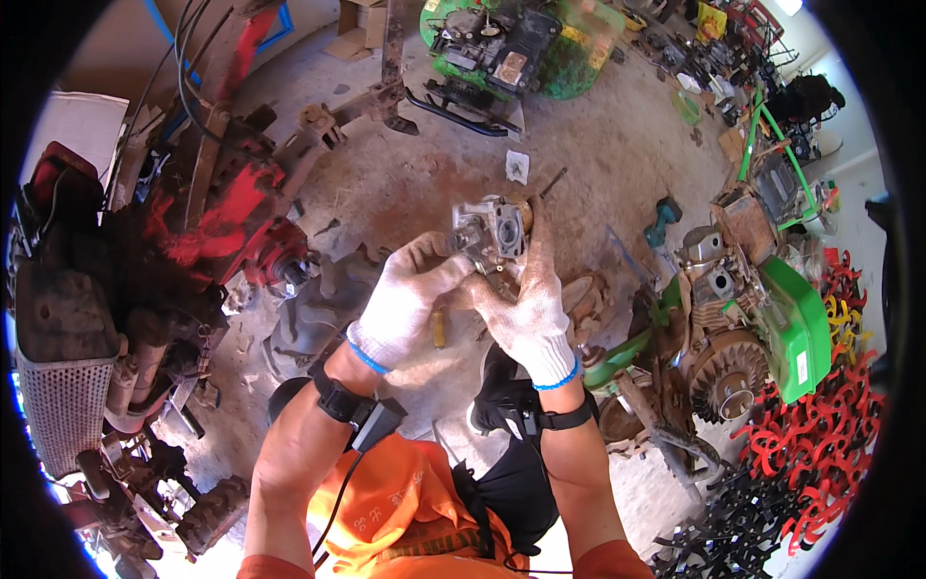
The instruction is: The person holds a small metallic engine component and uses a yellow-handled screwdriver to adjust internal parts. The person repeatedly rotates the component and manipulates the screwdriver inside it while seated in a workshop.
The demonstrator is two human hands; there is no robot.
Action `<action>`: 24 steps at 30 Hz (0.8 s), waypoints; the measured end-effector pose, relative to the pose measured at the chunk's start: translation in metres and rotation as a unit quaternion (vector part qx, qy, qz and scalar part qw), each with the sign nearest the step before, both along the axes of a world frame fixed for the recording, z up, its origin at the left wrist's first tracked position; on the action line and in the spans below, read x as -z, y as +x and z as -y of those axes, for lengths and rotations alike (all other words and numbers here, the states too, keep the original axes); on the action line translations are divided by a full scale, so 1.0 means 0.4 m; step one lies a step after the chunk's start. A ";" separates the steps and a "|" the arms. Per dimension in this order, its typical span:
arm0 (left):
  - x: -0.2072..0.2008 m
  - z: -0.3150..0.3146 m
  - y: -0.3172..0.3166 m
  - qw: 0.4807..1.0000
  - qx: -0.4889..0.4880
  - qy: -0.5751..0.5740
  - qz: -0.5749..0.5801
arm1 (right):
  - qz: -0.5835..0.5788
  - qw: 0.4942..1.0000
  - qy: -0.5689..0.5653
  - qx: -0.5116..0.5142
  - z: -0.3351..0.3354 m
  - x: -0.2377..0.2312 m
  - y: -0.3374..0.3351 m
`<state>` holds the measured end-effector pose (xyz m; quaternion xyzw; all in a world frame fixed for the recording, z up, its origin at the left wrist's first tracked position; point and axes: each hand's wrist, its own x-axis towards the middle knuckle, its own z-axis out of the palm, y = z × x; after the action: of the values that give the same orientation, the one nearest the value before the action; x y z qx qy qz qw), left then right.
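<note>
Between my two hands is a small grey metal carburetor (pixel 508 232), lifted above the floor, with a round bore facing up. My left hand (pixel 403 288), in a white work glove with a blue cuff, pinches its left side with thumb and fingers. On the other side my right hand (pixel 531 307), gloved alike and stained brown at the fingers, is wrapped round its right and lower edge. A thin dark rod (pixel 554 181) sticks out past the right fingertips; whether it belongs to the carburetor I cannot tell. The gloves hide the carburetor's underside.
At right stands a dismantled engine (pixel 719 318) with a green cover (pixel 796 328), near piled red curved blades (pixel 810 434). Red machinery (pixel 222 232) and a perforated metal basket (pixel 66 405) fill the left. Ahead is a green machine (pixel 502 58). A teal power tool (pixel 662 222) lies right.
</note>
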<state>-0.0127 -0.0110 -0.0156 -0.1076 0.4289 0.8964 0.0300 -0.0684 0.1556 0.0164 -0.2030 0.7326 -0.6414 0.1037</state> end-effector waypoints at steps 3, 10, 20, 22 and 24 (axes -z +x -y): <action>-0.018 -0.014 0.002 1.000 -0.027 -0.010 0.002 | 0.018 1.000 -0.017 0.004 0.005 0.009 -0.003; -0.044 -0.020 0.008 0.997 -0.047 -0.054 -0.013 | 0.059 0.995 -0.084 -0.013 0.008 0.016 -0.007; -0.063 -0.054 0.009 0.990 -0.095 -0.099 -0.027 | 0.098 0.978 -0.183 0.005 0.009 0.068 -0.015; -0.069 -0.056 0.010 0.987 -0.099 -0.116 -0.047 | 0.131 0.974 -0.183 0.023 0.005 0.070 -0.012; -0.076 -0.058 0.015 0.984 -0.101 -0.134 -0.054 | 0.165 0.968 -0.181 0.044 0.001 0.067 -0.006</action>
<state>-0.0067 0.0121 0.0148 -0.1047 0.5332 0.8336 -0.0987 -0.0708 0.1553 -0.0105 -0.0772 0.5848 -0.7921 0.1568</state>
